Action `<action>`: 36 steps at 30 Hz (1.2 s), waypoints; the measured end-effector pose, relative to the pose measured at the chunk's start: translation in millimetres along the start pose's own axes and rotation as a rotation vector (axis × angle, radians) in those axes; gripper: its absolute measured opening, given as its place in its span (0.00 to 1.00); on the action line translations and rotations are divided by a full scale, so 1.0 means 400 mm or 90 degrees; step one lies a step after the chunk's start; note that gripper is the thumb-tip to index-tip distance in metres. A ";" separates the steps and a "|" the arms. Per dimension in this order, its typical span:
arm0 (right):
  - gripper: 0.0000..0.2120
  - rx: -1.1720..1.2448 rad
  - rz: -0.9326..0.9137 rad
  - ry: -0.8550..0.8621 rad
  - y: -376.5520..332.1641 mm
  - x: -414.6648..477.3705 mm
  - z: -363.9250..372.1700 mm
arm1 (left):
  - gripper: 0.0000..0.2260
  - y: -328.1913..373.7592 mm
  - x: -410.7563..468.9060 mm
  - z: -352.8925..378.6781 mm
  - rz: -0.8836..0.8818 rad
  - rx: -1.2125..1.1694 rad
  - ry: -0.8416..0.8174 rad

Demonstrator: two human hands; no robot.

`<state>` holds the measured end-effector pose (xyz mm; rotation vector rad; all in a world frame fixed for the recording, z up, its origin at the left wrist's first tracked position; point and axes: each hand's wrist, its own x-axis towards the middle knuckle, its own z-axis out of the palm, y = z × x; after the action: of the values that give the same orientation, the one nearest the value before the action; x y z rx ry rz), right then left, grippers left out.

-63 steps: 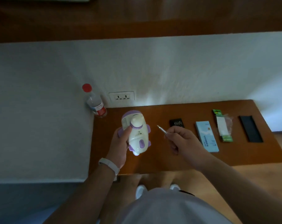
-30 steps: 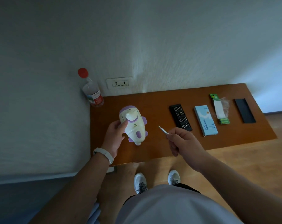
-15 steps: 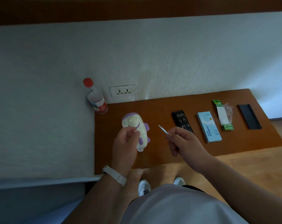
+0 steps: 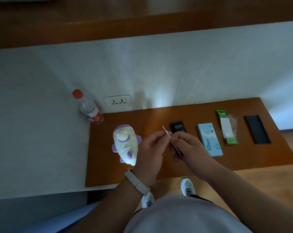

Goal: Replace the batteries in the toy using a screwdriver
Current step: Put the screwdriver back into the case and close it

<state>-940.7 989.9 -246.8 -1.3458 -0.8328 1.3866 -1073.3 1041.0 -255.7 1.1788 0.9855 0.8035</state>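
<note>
A white and purple toy (image 4: 125,144) lies on the brown wooden table (image 4: 159,170), near its left side, with nobody holding it. My right hand (image 4: 188,149) grips a thin silver screwdriver (image 4: 166,132) whose tip points up and left. My left hand (image 4: 150,153) is just right of the toy, and its fingertips pinch the screwdriver shaft close to my right hand. A green battery pack (image 4: 227,127) lies toward the right of the table.
A black bit case (image 4: 177,127) and a light blue box (image 4: 209,142) lie behind my hands. A black flat case (image 4: 257,129) is at the far right. A red-capped bottle (image 4: 89,108) stands in the left corner by a wall socket (image 4: 117,101).
My left hand has let go of the toy, which now lies on the table, and moved right to the screwdriver. The right hand has stayed about where it was.
</note>
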 end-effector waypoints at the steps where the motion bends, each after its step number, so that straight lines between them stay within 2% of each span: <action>1: 0.10 -0.009 0.003 -0.007 -0.005 0.000 -0.024 | 0.09 0.000 0.004 0.020 -0.001 0.008 0.005; 5: 0.08 -0.085 -0.019 0.001 -0.025 0.009 -0.129 | 0.08 0.000 0.023 0.096 0.010 0.048 0.030; 10: 0.02 -0.084 -0.016 -0.003 -0.030 0.038 -0.256 | 0.08 -0.004 0.040 0.181 -0.016 0.136 0.025; 13: 0.08 -0.085 -0.011 -0.034 -0.037 0.056 -0.298 | 0.07 -0.011 0.040 0.231 -0.028 0.180 -0.013; 19: 0.11 -0.126 0.005 -0.114 -0.022 0.081 -0.369 | 0.05 -0.029 0.039 0.303 -0.030 0.205 0.047; 25: 0.05 -0.070 0.063 -0.176 0.003 0.091 -0.409 | 0.07 -0.062 0.022 0.335 -0.068 0.214 0.100; 29: 0.06 -0.018 0.097 -0.165 0.019 0.097 -0.425 | 0.04 -0.104 0.012 0.335 -0.100 0.259 0.105; 36: 0.03 -0.016 0.130 -0.138 0.050 0.124 -0.438 | 0.10 -0.164 0.033 0.321 -0.080 0.336 0.084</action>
<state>-767.9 1004.0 -305.8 -1.3450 -0.8761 1.7095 -948.7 992.1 -311.0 1.5047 1.4223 0.5371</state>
